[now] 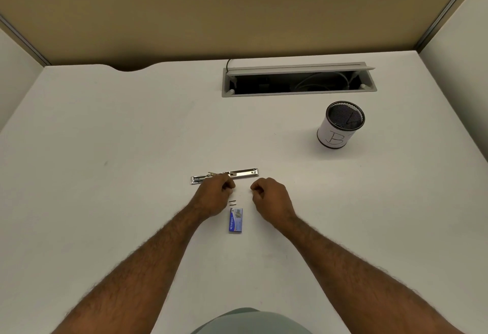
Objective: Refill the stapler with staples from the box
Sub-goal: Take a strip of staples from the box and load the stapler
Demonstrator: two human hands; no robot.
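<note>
The silver stapler (pixel 243 173) lies folded out flat in a long strip across the middle of the white desk. My left hand (pixel 215 196) rests just in front of its left half, fingers curled; whether it pinches staples is too small to tell. My right hand (pixel 269 196) sits a little to the right, fingers curled, apart from the stapler. Between the hands lie short loose staple strips (pixel 232 203). The small blue staple box (pixel 235 220) lies just below them, nearer to me.
A mesh pen cup (pixel 340 125) labelled B stands at the right back. An open cable tray (pixel 298 81) is cut into the desk (pixel 105 175) at the back. Partition walls close off the rear and both sides.
</note>
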